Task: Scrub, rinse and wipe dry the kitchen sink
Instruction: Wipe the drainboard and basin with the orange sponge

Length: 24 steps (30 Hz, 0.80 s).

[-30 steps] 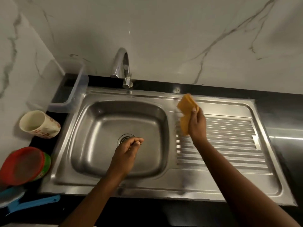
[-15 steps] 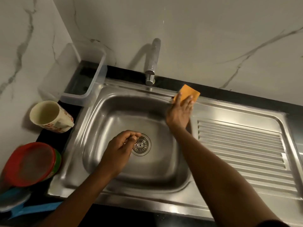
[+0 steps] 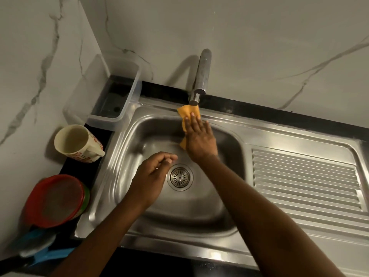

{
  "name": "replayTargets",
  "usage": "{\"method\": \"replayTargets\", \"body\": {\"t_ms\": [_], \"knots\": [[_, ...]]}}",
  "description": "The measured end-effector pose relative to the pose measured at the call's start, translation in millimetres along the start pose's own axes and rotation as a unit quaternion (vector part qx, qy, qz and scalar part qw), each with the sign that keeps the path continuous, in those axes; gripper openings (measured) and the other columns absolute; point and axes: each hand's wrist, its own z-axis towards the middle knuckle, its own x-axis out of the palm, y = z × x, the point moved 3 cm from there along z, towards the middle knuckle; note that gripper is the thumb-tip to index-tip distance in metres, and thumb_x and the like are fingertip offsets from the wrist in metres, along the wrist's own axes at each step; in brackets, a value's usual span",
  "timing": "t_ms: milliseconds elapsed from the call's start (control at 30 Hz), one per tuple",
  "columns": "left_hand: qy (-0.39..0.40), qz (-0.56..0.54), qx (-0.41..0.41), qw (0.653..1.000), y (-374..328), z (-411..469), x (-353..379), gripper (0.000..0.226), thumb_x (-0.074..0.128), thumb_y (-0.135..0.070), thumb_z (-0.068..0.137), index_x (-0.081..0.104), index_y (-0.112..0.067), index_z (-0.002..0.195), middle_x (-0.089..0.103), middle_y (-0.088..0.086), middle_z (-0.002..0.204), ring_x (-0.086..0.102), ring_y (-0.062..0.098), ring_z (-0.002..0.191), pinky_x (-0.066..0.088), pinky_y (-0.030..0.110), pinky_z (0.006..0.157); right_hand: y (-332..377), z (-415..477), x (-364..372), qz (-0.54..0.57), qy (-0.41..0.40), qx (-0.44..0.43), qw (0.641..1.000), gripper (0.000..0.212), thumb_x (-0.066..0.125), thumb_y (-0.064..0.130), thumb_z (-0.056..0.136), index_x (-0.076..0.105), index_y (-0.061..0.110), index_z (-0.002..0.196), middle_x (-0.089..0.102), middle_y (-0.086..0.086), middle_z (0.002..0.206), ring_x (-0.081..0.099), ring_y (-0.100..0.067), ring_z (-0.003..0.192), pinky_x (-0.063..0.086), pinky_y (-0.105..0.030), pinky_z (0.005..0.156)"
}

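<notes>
Wiping step, by the look of it: the right hand, fingers straight, presses the orange cloth on the back wall of the sink, under the tap. The left hand hovers, fingers loosely curled, empty. Next, sweep the cloth along the basin.

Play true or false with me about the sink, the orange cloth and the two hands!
1. The right hand presses the orange cloth flat against the back edge of the sink. True.
2. Water pours from the tap. False: no stream shows under it.
3. The left hand holds a sponge. False: it holds nothing, and its fingers are loosely curled above the sink.
4. The cream mug sits left of the sink. True.
5. The orange cloth covers the drain. False: the drain is bare, and the cloth is up just below the tap.
</notes>
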Motion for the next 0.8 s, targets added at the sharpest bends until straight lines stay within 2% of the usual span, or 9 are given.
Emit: {"method": "replayTargets", "body": {"t_ms": [67,133,233,367,433,500,600,700,800], "knots": [[0.003,0.003,-0.002,1.000,-1,2,-2,0.029,0.053,-0.042,0.091,0.075,-0.033,0.108,0.076,-0.017,0.111,0.069,0.001,0.109,0.055,0.037,0.102,-39,-18,-2,-0.018,-0.010,0.031,0.999,0.078,0.042,0.031,0.105,-0.005,0.016,0.166,-0.007,-0.012,0.173,-0.003,-0.029,0.161,-0.003,-0.047,0.130],[-0.001,0.003,-0.006,1.000,-1,5,-8,0.028,0.053,-0.039,0.093,0.076,-0.033,0.109,0.076,-0.016,0.112,0.069,0.002,0.111,0.055,0.040,0.104,-77,-35,-3,-0.001,-0.010,0.108,0.994,0.083,0.046,0.033,0.104,-0.008,0.018,0.166,-0.005,-0.013,0.173,-0.001,-0.028,0.161,-0.004,-0.047,0.130],[-0.014,0.013,-0.002,1.000,-2,8,-18,0.026,0.054,-0.039,0.095,0.075,-0.034,0.109,0.076,-0.015,0.112,0.070,0.005,0.112,0.055,0.041,0.104,-115,-50,-5,0.029,-0.004,0.220,0.975,0.083,0.045,0.036,0.105,-0.009,0.019,0.166,-0.003,-0.014,0.174,0.005,-0.032,0.161,0.003,-0.053,0.129],[-0.039,0.054,0.029,0.997,-7,12,-35,0.018,0.058,-0.028,0.104,0.074,-0.032,0.111,0.074,-0.017,0.112,0.067,-0.002,0.109,0.052,0.023,0.098,-89,-32,-7,0.056,-0.017,0.270,0.961,0.085,0.049,0.039,0.105,-0.005,0.014,0.166,-0.004,-0.017,0.173,-0.002,-0.037,0.160,0.005,-0.052,0.130],[-0.051,0.082,0.041,0.994,-10,13,-44,0.018,0.058,-0.022,0.106,0.072,-0.032,0.112,0.072,-0.020,0.111,0.065,-0.009,0.106,0.047,0.009,0.090,-52,-15,-5,0.086,-0.036,0.244,0.965,0.077,0.040,0.035,0.107,-0.007,0.018,0.166,-0.008,-0.016,0.173,-0.004,-0.036,0.160,0.006,-0.052,0.130],[-0.066,0.104,0.046,0.991,-12,15,-54,0.019,0.058,-0.021,0.105,0.071,-0.033,0.114,0.070,-0.021,0.111,0.062,-0.013,0.104,0.043,0.002,0.084,-8,5,-1,0.102,-0.038,0.187,0.976,0.077,0.038,0.033,0.106,-0.010,0.021,0.166,-0.013,-0.015,0.172,-0.008,-0.034,0.159,0.003,-0.051,0.130],[-0.081,0.129,0.054,0.987,-15,18,-67,0.018,0.059,-0.022,0.105,0.071,-0.030,0.115,0.069,-0.018,0.116,0.063,-0.007,0.107,0.049,0.012,0.087,63,31,7,0.109,-0.026,0.088,0.990,0.083,0.047,0.033,0.106,-0.009,0.021,0.166,-0.014,-0.015,0.172,-0.011,-0.033,0.159,0.000,-0.048,0.130],[-0.099,0.163,0.088,0.978,-24,20,-80,0.022,0.058,-0.025,0.104,0.071,-0.023,0.123,0.069,-0.011,0.120,0.065,0.004,0.112,0.055,0.027,0.095,118,50,7,0.120,-0.016,0.044,0.992,0.070,0.033,0.042,0.111,-0.003,0.018,0.166,-0.011,-0.014,0.172,-0.011,-0.032,0.159,0.006,-0.050,0.130],[-0.108,0.215,0.120,0.963,-39,22,-88,0.026,0.059,-0.025,0.105,0.068,-0.018,0.128,0.068,-0.004,0.124,0.063,0.008,0.115,0.050,0.018,0.097,144,60,7,0.098,0.019,-0.013,0.995,0.075,0.033,0.052,0.110,-0.003,0.018,0.166,-0.009,-0.011,0.173,-0.011,-0.030,0.159,0.002,-0.048,0.131]]}}
